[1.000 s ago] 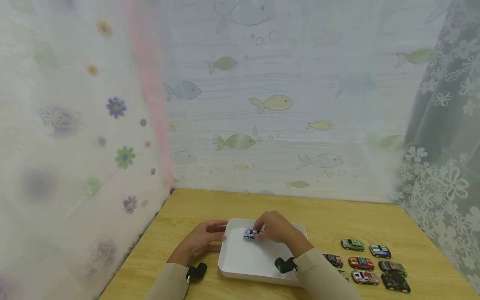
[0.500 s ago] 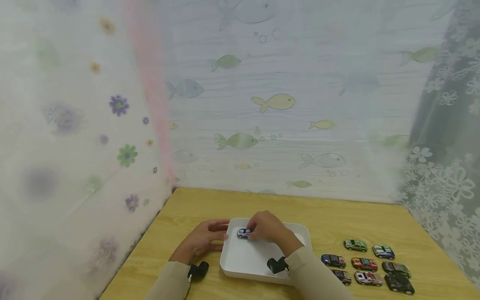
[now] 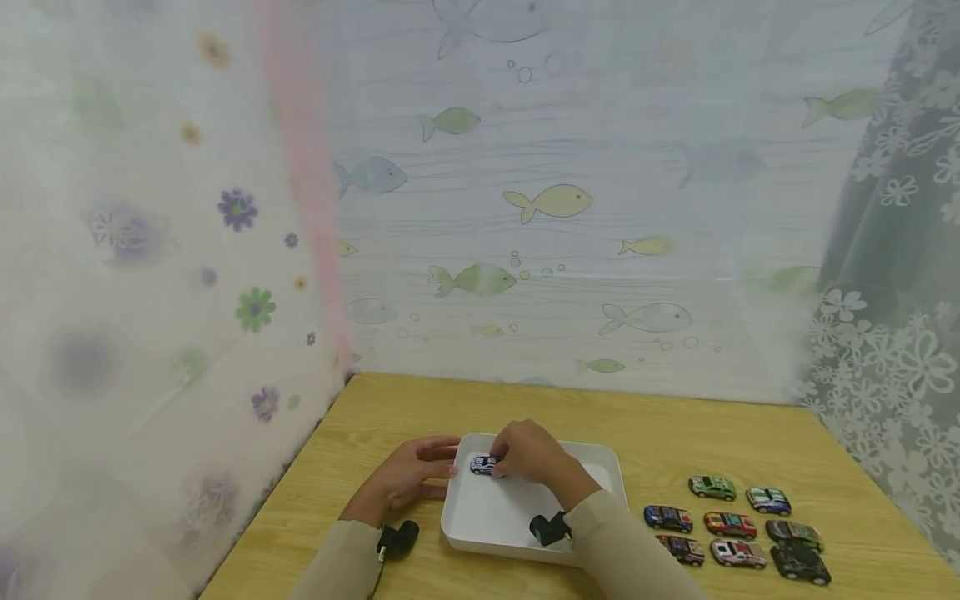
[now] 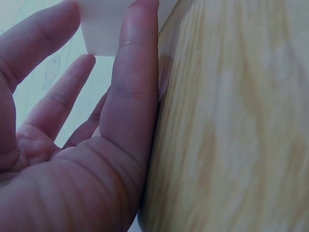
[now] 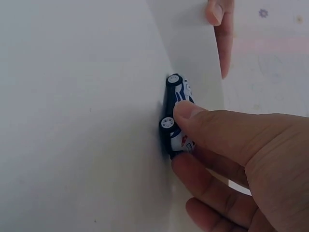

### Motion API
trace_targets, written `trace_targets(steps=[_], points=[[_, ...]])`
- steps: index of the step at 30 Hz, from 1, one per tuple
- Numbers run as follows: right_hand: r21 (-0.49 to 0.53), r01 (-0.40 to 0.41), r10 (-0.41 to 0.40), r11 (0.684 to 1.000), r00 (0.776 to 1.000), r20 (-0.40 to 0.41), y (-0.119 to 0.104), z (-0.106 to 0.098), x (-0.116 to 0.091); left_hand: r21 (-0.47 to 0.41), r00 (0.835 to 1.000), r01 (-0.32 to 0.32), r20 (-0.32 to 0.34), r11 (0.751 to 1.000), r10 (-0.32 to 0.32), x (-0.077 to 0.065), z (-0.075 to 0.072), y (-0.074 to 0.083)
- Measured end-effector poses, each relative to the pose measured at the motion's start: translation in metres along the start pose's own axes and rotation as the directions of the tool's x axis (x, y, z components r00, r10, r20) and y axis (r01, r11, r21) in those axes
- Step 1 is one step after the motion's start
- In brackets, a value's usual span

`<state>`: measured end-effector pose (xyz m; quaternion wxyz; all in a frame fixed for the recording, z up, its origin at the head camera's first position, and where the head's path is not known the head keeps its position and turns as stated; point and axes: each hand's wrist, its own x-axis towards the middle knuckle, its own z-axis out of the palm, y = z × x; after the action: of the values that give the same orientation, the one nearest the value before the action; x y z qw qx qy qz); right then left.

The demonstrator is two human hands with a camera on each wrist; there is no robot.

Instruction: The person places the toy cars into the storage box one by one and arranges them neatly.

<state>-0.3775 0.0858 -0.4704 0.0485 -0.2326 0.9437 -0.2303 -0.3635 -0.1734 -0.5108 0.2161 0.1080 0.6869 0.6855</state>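
Observation:
My right hand pinches a small white-and-blue toy car between thumb and fingers, inside the far left part of a white tray. In the right wrist view, the car's wheels face the tray floor and the fingers cover part of its body. At the tray's left side is my left hand, with fairly straight, spread fingers and fingertips right at the tray wall. Its lower edge lies along the wooden tabletop in the left wrist view, where a corner of the tray shows beyond the fingertips.
To the right of the tray, several toy cars stand in loose rows, among them a green one, a red one and a black one. The wooden table meets fish-patterned curtains at the back.
My right hand has slid the toy car leftward in the tray, toward its far left corner. My left hand keeps its place at the tray's left side.

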Motion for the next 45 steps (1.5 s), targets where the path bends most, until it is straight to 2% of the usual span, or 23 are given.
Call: trace_targets(steps=[14,22,31,45], points=[[0.005,-0.032,0.032,0.999,0.999,-0.014,-0.005,-0.005,-0.007,-0.012,1.000,-0.002,0.005,1.000,0.002,-0.001,0.000,-0.001],[-0.010,0.048,-0.049,0.999,0.997,-0.059,0.004,-0.019,-0.019,0.004,1.000,0.007,-0.020,1.000,-0.007,-0.001,0.001,0.000],[0.042,0.037,-0.033,0.998,0.995,-0.097,0.017,-0.039,-0.042,-0.002,1.000,-0.001,-0.019,1.000,0.001,-0.001,0.001,0.000],[0.005,0.051,-0.049,0.999,0.984,-0.172,0.045,-0.067,-0.087,0.004,1.000,0.005,-0.020,1.000,-0.004,-0.002,0.001,0.000]])
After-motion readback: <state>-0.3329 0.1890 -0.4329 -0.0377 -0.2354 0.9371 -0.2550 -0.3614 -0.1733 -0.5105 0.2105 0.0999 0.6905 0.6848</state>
